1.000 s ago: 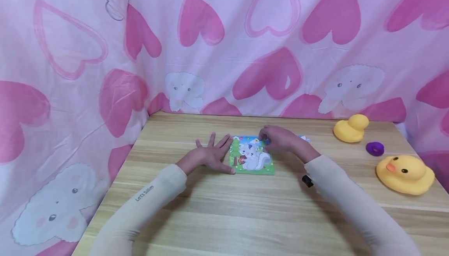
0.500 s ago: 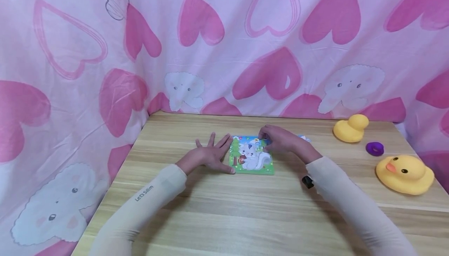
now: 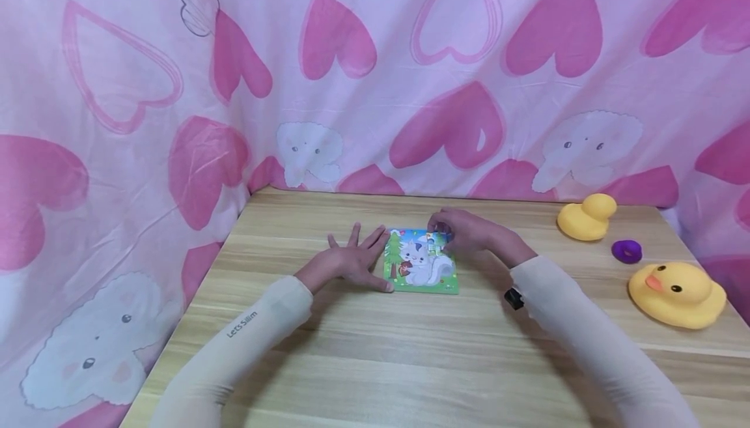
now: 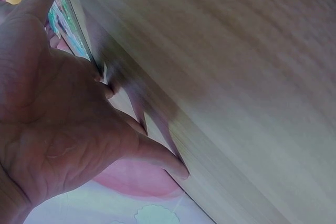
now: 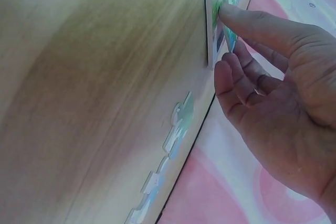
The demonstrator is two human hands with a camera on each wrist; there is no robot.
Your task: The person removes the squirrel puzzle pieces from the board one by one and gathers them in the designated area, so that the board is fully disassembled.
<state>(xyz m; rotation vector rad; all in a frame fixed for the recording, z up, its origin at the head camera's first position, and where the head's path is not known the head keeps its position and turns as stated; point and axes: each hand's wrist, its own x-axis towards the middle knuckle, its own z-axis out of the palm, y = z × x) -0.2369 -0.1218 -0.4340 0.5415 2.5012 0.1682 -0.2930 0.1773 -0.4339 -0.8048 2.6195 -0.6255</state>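
A square jigsaw puzzle [image 3: 415,273] with a grey squirrel, a tree and green grass lies on the wooden table. My left hand [image 3: 350,262] rests at its left edge with fingers spread; in the left wrist view the thumb reaches along the puzzle's edge [image 4: 73,22]. Over the upper right corner of the puzzle is my right hand [image 3: 465,230]. Its thumb and fingers pinch a puzzle piece [image 5: 230,36], tilted up from the board in the right wrist view. Part of that corner is hidden under the hand.
Loose puzzle pieces [image 5: 181,120] lie on the table beside the board, seen in the right wrist view. Two yellow rubber ducks [image 3: 587,217] and a purple ring [image 3: 627,251] stand on the right. A pink heart-patterned curtain [image 3: 363,109] hangs behind the table [image 3: 375,356].
My right hand has shifted slightly left over the puzzle's upper right corner. The loose bit visible beyond its wrist before no longer shows in the head view. My left hand stays put.
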